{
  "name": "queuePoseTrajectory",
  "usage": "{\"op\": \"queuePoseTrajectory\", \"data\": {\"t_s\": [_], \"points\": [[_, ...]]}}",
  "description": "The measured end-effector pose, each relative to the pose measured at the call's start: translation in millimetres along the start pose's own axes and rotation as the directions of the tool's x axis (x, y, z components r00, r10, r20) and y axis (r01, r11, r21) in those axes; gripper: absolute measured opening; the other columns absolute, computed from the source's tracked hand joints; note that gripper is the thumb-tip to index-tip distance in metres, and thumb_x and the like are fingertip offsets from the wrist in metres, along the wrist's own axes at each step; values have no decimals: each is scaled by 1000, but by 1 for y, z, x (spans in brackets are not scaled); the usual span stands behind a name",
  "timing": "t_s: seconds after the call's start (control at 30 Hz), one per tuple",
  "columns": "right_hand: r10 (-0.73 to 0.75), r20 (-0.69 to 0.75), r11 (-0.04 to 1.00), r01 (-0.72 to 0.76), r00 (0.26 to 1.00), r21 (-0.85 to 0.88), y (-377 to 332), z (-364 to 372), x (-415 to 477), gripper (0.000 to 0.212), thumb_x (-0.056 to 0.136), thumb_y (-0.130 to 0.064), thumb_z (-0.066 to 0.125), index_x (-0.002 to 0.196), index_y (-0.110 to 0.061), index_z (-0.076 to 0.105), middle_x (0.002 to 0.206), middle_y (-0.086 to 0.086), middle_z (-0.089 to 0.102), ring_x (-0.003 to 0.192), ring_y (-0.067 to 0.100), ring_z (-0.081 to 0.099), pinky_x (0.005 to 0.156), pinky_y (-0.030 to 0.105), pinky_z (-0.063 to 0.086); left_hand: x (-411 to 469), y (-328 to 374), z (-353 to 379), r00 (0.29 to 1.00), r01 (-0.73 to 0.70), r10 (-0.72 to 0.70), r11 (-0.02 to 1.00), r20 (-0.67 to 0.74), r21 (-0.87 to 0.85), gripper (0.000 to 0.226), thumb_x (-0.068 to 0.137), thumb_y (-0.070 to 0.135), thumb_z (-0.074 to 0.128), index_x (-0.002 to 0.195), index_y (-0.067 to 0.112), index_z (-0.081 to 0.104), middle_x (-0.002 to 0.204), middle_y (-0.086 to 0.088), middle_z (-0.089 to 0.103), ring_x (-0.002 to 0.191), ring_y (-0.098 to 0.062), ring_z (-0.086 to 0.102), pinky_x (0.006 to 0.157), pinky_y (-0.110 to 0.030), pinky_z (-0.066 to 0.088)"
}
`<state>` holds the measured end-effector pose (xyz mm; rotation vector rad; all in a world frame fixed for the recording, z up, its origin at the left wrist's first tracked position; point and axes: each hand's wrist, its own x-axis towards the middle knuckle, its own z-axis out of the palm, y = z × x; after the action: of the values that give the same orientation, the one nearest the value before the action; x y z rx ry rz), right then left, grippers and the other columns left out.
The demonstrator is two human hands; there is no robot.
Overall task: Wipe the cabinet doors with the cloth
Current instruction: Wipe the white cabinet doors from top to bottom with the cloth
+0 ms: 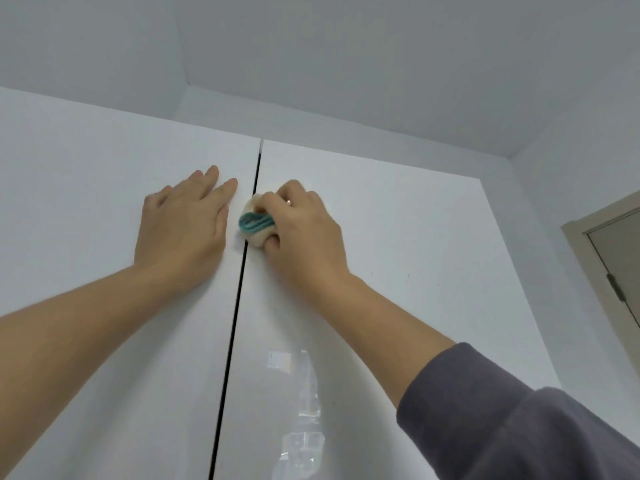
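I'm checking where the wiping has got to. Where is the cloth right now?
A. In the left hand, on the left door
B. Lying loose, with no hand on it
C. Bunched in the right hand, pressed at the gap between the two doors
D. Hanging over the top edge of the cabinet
C: the right hand grips the bunched cloth against the gap between the doors, while the left hand lies flat and empty on the left door.

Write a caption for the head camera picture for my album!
Right hand rubs a bunched cloth along the cabinet doors' seam, left hand pressed flat.
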<state>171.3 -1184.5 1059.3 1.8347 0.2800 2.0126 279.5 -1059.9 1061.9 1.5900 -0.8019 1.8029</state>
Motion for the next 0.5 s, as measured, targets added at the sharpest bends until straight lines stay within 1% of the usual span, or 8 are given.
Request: {"op": "queuePoseTrajectory", "data": {"t_s": [0.07, 0.13, 0.2, 0.27, 0.33, 0.4, 0.43, 0.5], "points": [[-104, 31, 994, 104, 994, 24, -6, 0, -9, 28, 79, -9, 60, 105, -17, 65, 101, 0, 54, 85, 24, 47, 52, 27, 38, 4, -10, -7, 998, -44, 43, 999, 36, 20, 44, 104, 28, 29, 146, 34, 39, 158, 5, 30, 144, -20, 27, 107, -40, 19], [-180, 59, 984, 179, 982, 24, -8, -1, -17, 27, 78, -10, 60, 103, -19, 66, 98, 0, 55, 83, 23, 49, 49, 23, 31, 7, -19, -12, 993, -75, 72, 996, 89, 41, 44, 105, 31, 28, 147, 38, 38, 157, 8, 30, 142, -19, 27, 105, -40, 19], [-228, 79, 973, 229, 970, -7, -5, -4, -20, 26, 77, -12, 60, 102, -19, 67, 97, 1, 57, 81, 24, 50, 48, 21, 24, 9, -21, -17, 989, -79, 71, 995, 129, 56, 45, 105, 35, 23, 147, 39, 36, 158, 9, 29, 143, -18, 26, 106, -40, 19], [-245, 95, 967, 250, 965, -50, 4, -8, -18, 29, 75, -9, 63, 102, -19, 67, 98, 3, 57, 82, 25, 50, 48, 19, 20, 8, -15, -19, 988, -62, 52, 996, 147, 70, 46, 105, 35, 22, 149, 38, 34, 159, 8, 27, 144, -19, 25, 107, -40, 19], [-198, 111, 976, 207, 974, -73, 20, -14, -16, 33, 74, -7, 63, 104, -22, 66, 101, 1, 56, 86, 25, 50, 48, 19, 21, 5, -8, -18, 988, -43, 31, 996, 151, 79, 47, 104, 30, 24, 150, 33, 32, 160, 6, 23, 146, -18, 22, 109, -40, 19], [-98, 100, 989, 108, 990, -103, 44, -22, -18, 35, 76, -5, 62, 105, -24, 64, 104, -1, 54, 91, 23, 49, 48, 23, 32, 1, -3, -18, 986, -40, 26, 996, 162, 85, 49, 103, 27, 25, 152, 28, 28, 162, 3, 19, 148, -18, 18, 113, -40, 17], [-44, 86, 991, 54, 995, -121, 57, -28, -21, 37, 77, -4, 60, 107, -25, 63, 106, -1, 53, 92, 23, 48, 49, 25, 35, -2, -1, -18, 985, -35, 20, 996, 173, 81, 51, 102, 27, 24, 153, 25, 25, 163, 2, 16, 149, -18, 14, 116, -40, 15], [60, 43, 986, -52, 997, -159, 83, -41, -27, 38, 78, -3, 55, 109, -25, 62, 110, 0, 52, 96, 25, 48, 53, 26, 35, -8, 4, -18, 983, -7, -3, 999, 185, 53, 53, 102, 27, 23, 155, 22, 19, 164, 0, 10, 151, -19, 6, 120, -40, 9]]}}
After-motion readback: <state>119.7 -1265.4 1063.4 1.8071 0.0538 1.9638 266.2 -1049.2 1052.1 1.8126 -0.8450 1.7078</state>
